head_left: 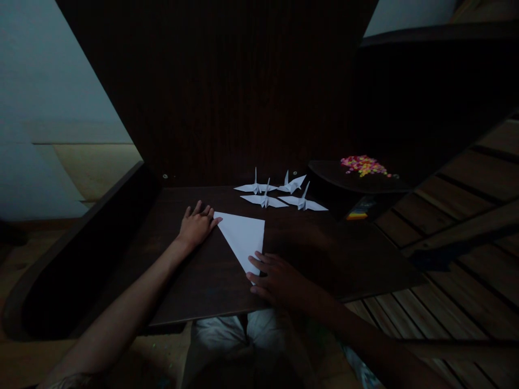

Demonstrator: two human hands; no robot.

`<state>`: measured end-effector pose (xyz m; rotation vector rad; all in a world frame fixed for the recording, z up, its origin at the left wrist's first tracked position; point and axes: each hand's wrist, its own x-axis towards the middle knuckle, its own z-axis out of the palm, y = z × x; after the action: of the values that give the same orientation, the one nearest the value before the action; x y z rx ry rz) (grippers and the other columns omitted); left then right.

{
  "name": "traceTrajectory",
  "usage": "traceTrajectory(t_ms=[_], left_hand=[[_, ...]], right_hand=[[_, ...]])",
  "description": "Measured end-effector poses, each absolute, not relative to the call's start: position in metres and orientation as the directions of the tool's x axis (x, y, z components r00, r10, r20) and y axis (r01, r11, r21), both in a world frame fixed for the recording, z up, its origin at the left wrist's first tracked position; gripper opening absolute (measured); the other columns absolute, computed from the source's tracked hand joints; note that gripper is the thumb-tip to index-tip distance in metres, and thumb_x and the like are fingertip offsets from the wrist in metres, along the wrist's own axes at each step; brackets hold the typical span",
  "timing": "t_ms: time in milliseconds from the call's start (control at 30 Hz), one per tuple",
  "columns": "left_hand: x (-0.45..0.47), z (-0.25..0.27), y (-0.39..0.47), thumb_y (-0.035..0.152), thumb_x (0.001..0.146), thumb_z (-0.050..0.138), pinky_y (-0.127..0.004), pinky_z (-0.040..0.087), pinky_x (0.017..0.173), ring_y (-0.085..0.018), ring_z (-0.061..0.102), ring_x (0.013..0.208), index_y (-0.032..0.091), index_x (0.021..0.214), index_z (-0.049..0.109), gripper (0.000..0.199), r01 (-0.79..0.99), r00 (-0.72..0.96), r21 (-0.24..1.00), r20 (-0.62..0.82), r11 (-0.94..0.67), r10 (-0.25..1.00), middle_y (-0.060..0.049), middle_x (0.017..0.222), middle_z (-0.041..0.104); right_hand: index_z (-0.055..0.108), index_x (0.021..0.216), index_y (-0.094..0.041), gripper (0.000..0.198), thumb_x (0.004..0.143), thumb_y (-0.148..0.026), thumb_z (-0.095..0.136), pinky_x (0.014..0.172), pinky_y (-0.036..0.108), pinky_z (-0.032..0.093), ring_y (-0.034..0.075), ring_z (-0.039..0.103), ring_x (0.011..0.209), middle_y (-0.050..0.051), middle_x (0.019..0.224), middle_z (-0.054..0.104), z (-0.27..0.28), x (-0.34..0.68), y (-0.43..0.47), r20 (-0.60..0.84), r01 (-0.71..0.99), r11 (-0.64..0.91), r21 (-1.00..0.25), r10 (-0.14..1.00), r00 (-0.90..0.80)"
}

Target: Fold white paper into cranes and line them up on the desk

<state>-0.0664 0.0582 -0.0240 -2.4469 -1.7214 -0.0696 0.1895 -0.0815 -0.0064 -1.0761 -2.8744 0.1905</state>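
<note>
A white sheet of paper (245, 232), folded into a triangle, lies flat on the dark wooden desk (194, 281). My left hand (197, 224) rests at its upper left corner with the fingers spread, the thumb touching the paper. Over the lower corner lies my right hand (273, 278), its fingers apart and laid on the paper and its edge. Behind the paper stand several folded white paper cranes (265, 201), with pointed necks and outstretched wings.
A small raised shelf (340, 182) at the right bears a heap of pink and yellow small pieces (365, 165). Beneath it is a rainbow-striped item (357, 215). A dark side panel (81, 259) bounds the desk on the left, and a tall back panel (227, 92) rises behind.
</note>
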Motion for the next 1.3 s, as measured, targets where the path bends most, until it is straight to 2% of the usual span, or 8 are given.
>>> traceTrajectory(t_ms=[133, 333, 533, 700, 867, 1000, 1200, 1300], left_hand=[[-0.062, -0.024, 0.053, 0.04, 0.098, 0.033, -0.044, 0.033, 0.11, -0.029, 0.039, 0.135, 0.017, 0.121, 0.064, 0.045, 0.922, 0.386, -0.087, 0.143, -0.376, 0.912, -0.011, 0.129, 0.061], [-0.065, -0.023, 0.05, 0.065, 0.09, 0.033, -0.046, 0.041, 0.103, -0.033, 0.041, 0.134, 0.019, 0.125, 0.061, 0.064, 0.944, 0.328, -0.013, 0.105, -0.329, 0.939, -0.011, 0.132, 0.059], [-0.058, -0.013, 0.041, 0.084, 0.073, 0.036, -0.049, 0.035, 0.106, -0.038, 0.032, 0.138, 0.01, 0.137, 0.048, 0.099, 0.949, 0.314, 0.019, 0.003, -0.314, 0.949, -0.019, 0.143, 0.046], [-0.058, -0.012, 0.038, 0.085, 0.067, 0.043, -0.052, 0.028, 0.11, -0.04, 0.021, 0.141, 0.006, 0.145, 0.033, 0.112, 0.949, 0.315, 0.017, -0.093, -0.315, 0.944, -0.021, 0.151, 0.031], [-0.057, -0.01, 0.037, 0.085, 0.065, 0.044, -0.053, 0.023, 0.111, -0.041, 0.011, 0.143, 0.006, 0.148, 0.027, 0.116, 0.949, 0.313, 0.022, -0.148, -0.313, 0.938, -0.02, 0.153, 0.025], [-0.054, -0.004, 0.041, 0.087, 0.063, 0.045, -0.052, 0.021, 0.112, -0.042, 0.011, 0.143, 0.005, 0.146, 0.032, 0.117, 0.944, 0.321, -0.014, -0.169, -0.328, 0.932, -0.021, 0.152, 0.029], [-0.048, 0.003, 0.053, 0.089, 0.053, 0.051, -0.053, 0.024, 0.111, -0.042, 0.023, 0.14, 0.006, 0.139, 0.045, 0.12, 0.926, 0.352, -0.057, -0.224, -0.373, 0.909, -0.025, 0.145, 0.039], [-0.046, 0.006, 0.055, 0.09, 0.05, 0.053, -0.049, 0.022, 0.112, -0.041, 0.023, 0.14, 0.002, 0.139, 0.044, 0.125, 0.928, 0.346, -0.049, -0.251, -0.369, 0.904, -0.027, 0.144, 0.039]], right_hand=[[0.067, 0.113, -0.021, 0.027, 0.093, -0.032, 0.052, 0.098, 0.045, 0.044, 0.029, 0.049, 0.127, 0.014, 0.134, 0.057, -0.004, 0.189, -0.075, 0.002, 0.645, 0.751, -0.141, 0.651, -0.759], [0.068, 0.11, -0.021, 0.022, 0.091, -0.027, 0.057, 0.097, 0.039, 0.045, 0.022, 0.055, 0.122, 0.007, 0.128, 0.063, -0.01, 0.195, -0.05, 0.06, 0.643, 0.718, -0.266, 0.678, -0.733], [0.065, 0.12, -0.019, 0.04, 0.085, -0.038, 0.066, 0.106, 0.039, 0.039, 0.022, 0.048, 0.13, 0.009, 0.135, 0.056, -0.03, 0.182, -0.018, 0.19, 0.61, 0.735, -0.296, 0.671, -0.717], [0.058, 0.129, -0.02, 0.058, 0.081, -0.051, 0.067, 0.108, 0.043, 0.036, 0.026, 0.043, 0.133, 0.009, 0.14, 0.051, -0.035, 0.17, -0.009, 0.156, 0.626, 0.733, -0.264, 0.673, -0.723], [0.06, 0.127, -0.02, 0.065, 0.074, -0.057, 0.07, 0.108, 0.045, 0.036, 0.029, 0.041, 0.134, 0.011, 0.141, 0.049, -0.035, 0.178, -0.021, 0.138, 0.629, 0.728, -0.275, 0.677, -0.723], [0.06, 0.127, -0.018, 0.068, 0.074, -0.059, 0.069, 0.107, 0.048, 0.037, 0.031, 0.039, 0.136, 0.012, 0.142, 0.048, -0.028, 0.186, -0.037, 0.097, 0.623, 0.724, -0.294, 0.672, -0.735], [0.054, 0.133, -0.019, 0.069, 0.078, -0.061, 0.062, 0.111, 0.048, 0.031, 0.029, 0.033, 0.139, 0.011, 0.145, 0.044, -0.019, 0.197, -0.062, 0.036, 0.64, 0.69, -0.338, 0.689, -0.724], [0.057, 0.13, -0.018, 0.063, 0.081, -0.058, 0.061, 0.112, 0.045, 0.03, 0.026, 0.037, 0.137, 0.01, 0.142, 0.049, -0.02, 0.203, -0.072, 0.058, 0.64, 0.685, -0.348, 0.697, -0.714]])
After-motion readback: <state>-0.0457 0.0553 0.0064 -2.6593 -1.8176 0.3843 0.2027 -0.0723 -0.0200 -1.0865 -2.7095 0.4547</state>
